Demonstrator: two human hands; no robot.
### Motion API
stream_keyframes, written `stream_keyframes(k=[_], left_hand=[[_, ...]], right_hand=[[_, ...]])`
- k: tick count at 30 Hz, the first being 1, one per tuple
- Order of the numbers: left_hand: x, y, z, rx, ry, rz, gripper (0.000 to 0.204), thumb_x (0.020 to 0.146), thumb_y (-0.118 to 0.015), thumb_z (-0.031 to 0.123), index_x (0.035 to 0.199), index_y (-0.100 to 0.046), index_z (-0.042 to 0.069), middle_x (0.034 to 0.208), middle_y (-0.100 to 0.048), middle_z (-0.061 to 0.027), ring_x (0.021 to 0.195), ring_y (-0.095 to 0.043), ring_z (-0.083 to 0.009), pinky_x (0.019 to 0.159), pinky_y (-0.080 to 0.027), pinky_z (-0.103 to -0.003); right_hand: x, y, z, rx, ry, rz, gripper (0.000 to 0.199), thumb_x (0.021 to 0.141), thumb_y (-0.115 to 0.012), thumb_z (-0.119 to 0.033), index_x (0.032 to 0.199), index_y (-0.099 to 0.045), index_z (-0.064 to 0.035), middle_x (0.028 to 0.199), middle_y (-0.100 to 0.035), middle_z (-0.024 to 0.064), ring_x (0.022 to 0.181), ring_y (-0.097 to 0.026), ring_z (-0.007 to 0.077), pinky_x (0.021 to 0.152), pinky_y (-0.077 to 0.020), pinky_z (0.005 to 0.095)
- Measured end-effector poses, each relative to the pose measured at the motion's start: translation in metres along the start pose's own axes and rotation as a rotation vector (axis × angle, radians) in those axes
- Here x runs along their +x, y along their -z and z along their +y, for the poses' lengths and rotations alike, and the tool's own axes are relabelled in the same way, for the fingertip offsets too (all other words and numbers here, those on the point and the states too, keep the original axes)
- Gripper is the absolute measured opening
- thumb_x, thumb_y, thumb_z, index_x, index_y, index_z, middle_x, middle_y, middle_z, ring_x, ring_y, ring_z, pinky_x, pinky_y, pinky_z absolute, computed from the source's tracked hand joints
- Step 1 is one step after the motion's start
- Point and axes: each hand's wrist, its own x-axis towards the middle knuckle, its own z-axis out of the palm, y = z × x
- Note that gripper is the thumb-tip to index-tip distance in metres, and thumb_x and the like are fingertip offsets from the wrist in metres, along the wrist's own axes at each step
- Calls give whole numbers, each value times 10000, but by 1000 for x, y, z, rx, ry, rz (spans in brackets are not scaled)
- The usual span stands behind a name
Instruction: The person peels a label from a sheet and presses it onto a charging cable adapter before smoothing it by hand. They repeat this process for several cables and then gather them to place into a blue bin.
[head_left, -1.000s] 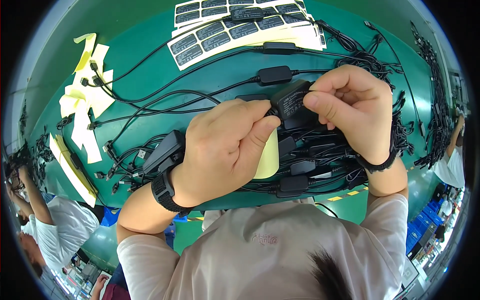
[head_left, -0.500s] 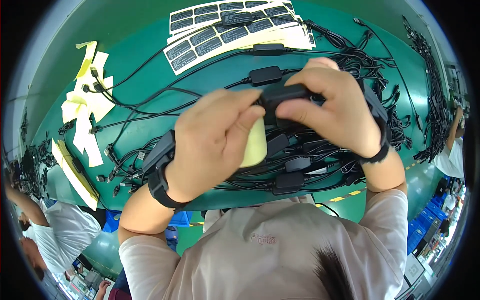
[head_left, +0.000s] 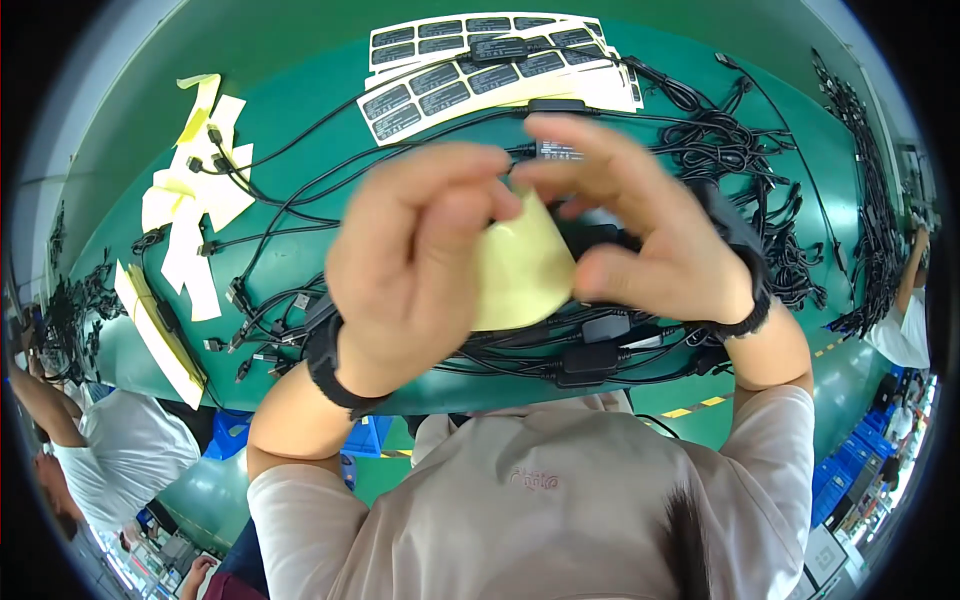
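Pale yellow backing sheet (head_left: pixel 520 270) sits raised between both hands, above the table's near edge. Left hand (head_left: pixel 420 260) and right hand (head_left: pixel 650 240) pinch at its top, blurred; whether a label is gripped, cannot tell. Risk: the sheet creasing or slipping onto the black cables (head_left: pixel 560 350) beneath. Label sheets (head_left: pixel 470 60) lie far; white scraps (head_left: pixel 200 210) lie left.

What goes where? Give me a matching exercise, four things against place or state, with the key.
Things:
1. pale yellow sheet
2. label sheets
3. backing strips
4. black cable modules

Places or states:
A. far edge of the green table, flat
B. near table edge, below the hands
C. pinched between left hand and right hand
D. table's left side, scattered

Pairs: 1-C, 2-A, 3-D, 4-B
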Motion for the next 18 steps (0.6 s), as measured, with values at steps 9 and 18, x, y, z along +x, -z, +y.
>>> stream_keyframes(k=[9,18], left_hand=[[25,14,17,-362,924,-448,212,884,-586,147,998,-614,-30,701,-606,-1,627,-531,-38,513,-389,-184],[16,9,11,-198,850,-436,250,880,-605,197,950,-639,-41,700,-605,12,591,-496,-26,491,-370,-179]], right_hand=[[5,30,5,262,-291,-18,456,715,-722,-52,1117,-507,-62,938,-564,58,825,-531,114,732,-438,245],[0,6,-28,-837,449,72,323,624,-738,-18,931,-640,-14,902,-568,65,802,-526,239,696,-443,304]])
